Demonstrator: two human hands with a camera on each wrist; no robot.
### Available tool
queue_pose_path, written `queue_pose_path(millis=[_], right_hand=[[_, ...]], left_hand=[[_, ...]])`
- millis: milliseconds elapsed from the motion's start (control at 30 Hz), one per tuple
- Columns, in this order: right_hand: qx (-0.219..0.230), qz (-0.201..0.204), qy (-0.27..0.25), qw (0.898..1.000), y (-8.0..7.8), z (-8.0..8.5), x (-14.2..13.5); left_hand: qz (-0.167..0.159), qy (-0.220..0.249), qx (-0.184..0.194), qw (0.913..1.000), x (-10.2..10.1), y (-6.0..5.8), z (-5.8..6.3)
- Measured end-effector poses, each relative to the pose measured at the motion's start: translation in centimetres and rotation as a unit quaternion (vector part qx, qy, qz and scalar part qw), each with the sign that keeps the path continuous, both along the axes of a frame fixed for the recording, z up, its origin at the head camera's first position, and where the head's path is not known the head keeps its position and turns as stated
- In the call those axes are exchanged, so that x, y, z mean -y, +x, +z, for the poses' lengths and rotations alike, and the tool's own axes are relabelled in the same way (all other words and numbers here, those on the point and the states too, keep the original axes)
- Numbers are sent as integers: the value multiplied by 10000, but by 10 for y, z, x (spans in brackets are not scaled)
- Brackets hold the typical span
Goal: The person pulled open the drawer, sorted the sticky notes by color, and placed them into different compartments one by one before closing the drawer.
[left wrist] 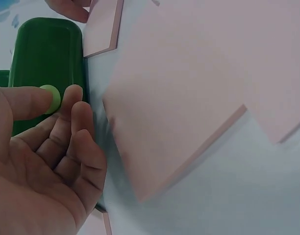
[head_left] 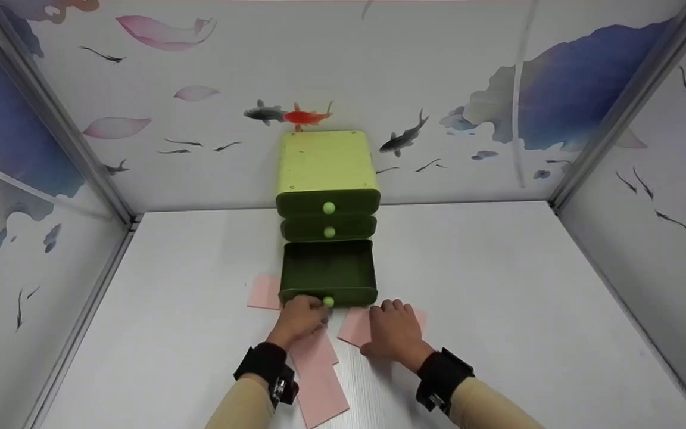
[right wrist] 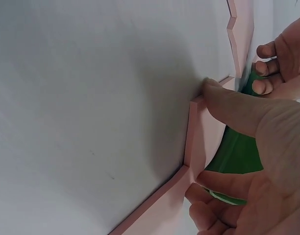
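A yellow-green cabinet [head_left: 328, 161] with three dark green drawers stands against the back wall. Its bottom drawer [head_left: 328, 268] is pulled out, and no contents show inside. My left hand [head_left: 301, 320] is at the drawer's front, pinching the round light green knob [left wrist: 53, 99] between thumb and finger. To the right, my right hand [head_left: 393, 333] grips a flat pink pad [right wrist: 201, 132] by its edges, thumb on one side and fingers on the other. This pad lies on the table, touching or overlapping another pink pad [right wrist: 160, 213].
More pink pads [head_left: 322, 393] lie overlapping on the white table [head_left: 200, 357] below my left hand. One pink pad [head_left: 264, 292] shows partly from beside the drawer's left side. Printed walls with fish and petals enclose the table at the back and sides.
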State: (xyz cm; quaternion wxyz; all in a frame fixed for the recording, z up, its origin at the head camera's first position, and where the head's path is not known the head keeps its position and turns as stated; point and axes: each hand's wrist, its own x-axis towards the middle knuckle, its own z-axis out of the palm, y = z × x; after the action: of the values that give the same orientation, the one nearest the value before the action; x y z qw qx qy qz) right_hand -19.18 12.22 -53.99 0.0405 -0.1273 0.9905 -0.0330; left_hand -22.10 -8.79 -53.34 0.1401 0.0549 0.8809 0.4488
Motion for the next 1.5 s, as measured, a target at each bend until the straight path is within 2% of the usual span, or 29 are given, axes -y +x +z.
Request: queue_pose_path(millis=[367, 500, 733, 867, 1000, 1133, 1233, 1333, 1500], right_hand=[[162, 117, 66, 9998, 4, 4, 5], [281, 32, 141, 9995, 4, 3, 7], [121, 198, 158, 9996, 3, 2, 5], [198, 144, 70, 9997, 0, 3, 1], [364, 7, -272, 9990, -5, 5, -4], [371, 54, -915, 9951, -8, 10, -11], [424, 267, -1442, 9883, -9, 15, -17], [696, 391, -1868, 9792, -11, 19, -24], [1046, 454, -2138, 9702, -16, 21, -33]], left_hand=[[87, 488, 154, 9987, 1, -1, -1], [90, 447, 152, 9988, 1, -1, -2], [75, 350, 216, 9991, 1, 1, -4], [91, 329, 243, 9991, 2, 1, -3], [121, 297, 284, 9991, 4, 2, -4], [112, 273, 295, 9991, 6, 3, -3], [86, 280, 283, 9992, 7, 2, -2], [80, 307, 355, 9989, 7, 2, -1], [58, 247, 502, 9984, 9, 3, 3]])
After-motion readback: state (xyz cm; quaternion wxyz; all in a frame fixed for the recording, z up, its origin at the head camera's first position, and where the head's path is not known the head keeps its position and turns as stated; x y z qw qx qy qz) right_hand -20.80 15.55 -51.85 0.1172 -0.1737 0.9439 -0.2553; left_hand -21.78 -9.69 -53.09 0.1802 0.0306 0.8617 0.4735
